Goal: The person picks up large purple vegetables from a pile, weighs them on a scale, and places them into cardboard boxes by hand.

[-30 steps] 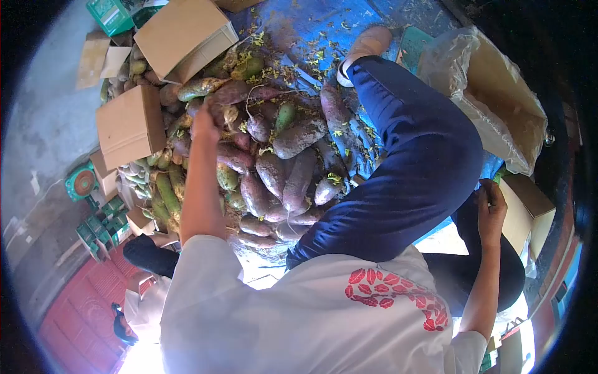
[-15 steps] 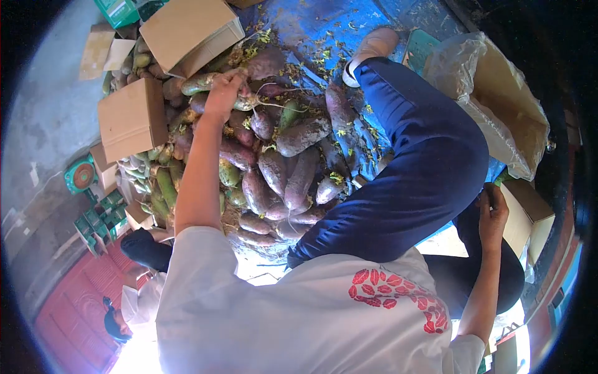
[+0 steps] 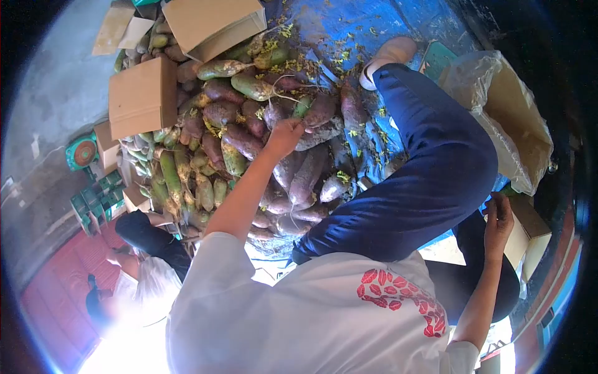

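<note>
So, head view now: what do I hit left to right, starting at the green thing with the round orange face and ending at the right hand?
Green thing with the round orange face → lower cardboard box → left hand → purple root at its fingertips → shoe → right hand.

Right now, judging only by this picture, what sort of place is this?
Probably a produce sorting or packing area, judging by the heap of plump purple and green root vegetables, brown cardboard boxes and blue plastic ground sheet.
</note>
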A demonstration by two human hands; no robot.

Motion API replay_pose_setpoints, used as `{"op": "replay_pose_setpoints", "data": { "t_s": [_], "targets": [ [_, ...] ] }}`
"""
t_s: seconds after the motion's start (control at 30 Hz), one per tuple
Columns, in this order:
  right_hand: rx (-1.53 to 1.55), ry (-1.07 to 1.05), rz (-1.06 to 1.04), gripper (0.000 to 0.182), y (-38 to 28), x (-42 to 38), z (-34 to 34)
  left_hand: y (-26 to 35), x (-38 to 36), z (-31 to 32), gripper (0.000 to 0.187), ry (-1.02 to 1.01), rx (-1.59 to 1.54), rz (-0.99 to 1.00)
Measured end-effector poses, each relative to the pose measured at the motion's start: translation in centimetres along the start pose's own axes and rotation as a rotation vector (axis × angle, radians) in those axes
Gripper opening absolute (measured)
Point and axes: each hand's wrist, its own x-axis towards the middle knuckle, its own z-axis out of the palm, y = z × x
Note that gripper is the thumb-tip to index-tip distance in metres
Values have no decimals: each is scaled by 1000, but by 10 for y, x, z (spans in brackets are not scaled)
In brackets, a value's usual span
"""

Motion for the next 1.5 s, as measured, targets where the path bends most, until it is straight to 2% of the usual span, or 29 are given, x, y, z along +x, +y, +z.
{"op": "replay_pose_setpoints", "data": {
  "t_s": [0.03,0.13,0.23,0.27,0.33,0.4,0.5,0.6,0.7,0.73,0.83,0.9,0.93,1.0,1.07,1.13,1.2,1.23,1.3,1.33,1.4,1.43,1.5],
  "targets": [
    [-13,-3,4,21,2,0,-2,0,2,-2,23,1,16,-27],
    [-4,8,6,21,8,1,0,-12,9,-22,22,171,113,148],
    [25,41,4,20,8,-2,3,-22,22,-63,22,526,315,-105],
    [8,41,3,20,12,-3,3,-39,28,-79,23,631,191,4],
    [-39,41,7,19,19,-3,3,-81,41,-109,30,809,436,-85],
    [-101,42,20,19,25,-3,2,-144,64,-141,46,904,512,-216],
    [-190,35,16,20,42,-4,3,-142,75,-167,62,849,466,-493],
    [-203,17,-34,21,45,-5,11,-179,99,-186,67,704,355,-666],
    [-239,-91,64,23,43,-3,15,-216,129,-200,71,550,243,-894],
    [-156,-91,96,23,51,-5,17,-196,130,-199,84,531,198,-967],
    [26,-109,188,24,72,-1,23,-267,164,-204,100,563,75,-1018],
    [64,-139,247,23,76,4,26,-272,172,-205,105,585,43,-1089],
    [2,-147,213,22,58,10,30,-273,178,-206,108,597,27,-1120],
    [-123,-165,145,20,9,26,41,-311,191,-215,106,518,86,-1120],
    [-130,-186,175,19,9,29,43,-310,191,-212,104,578,30,-1076],
    [-133,-206,198,19,8,30,44,-246,164,-194,102,771,-135,-979],
    [-129,-212,211,20,4,32,46,-163,135,-182,99,764,-44,-805],
    [-145,-197,137,20,5,32,47,-132,119,-175,97,760,5,-719],
    [-178,-164,-16,20,12,30,49,-103,91,-162,94,773,195,-457],
    [-119,-172,42,20,26,27,48,-90,79,-155,92,775,285,-326],
    [0,-187,155,21,58,21,46,-62,53,-135,89,708,518,-326],
    [-42,-185,92,21,50,22,46,-54,46,-130,88,669,632,-323],
    [-123,-183,-31,22,29,27,47,-52,38,-132,86,545,614,-359]
  ]
}}
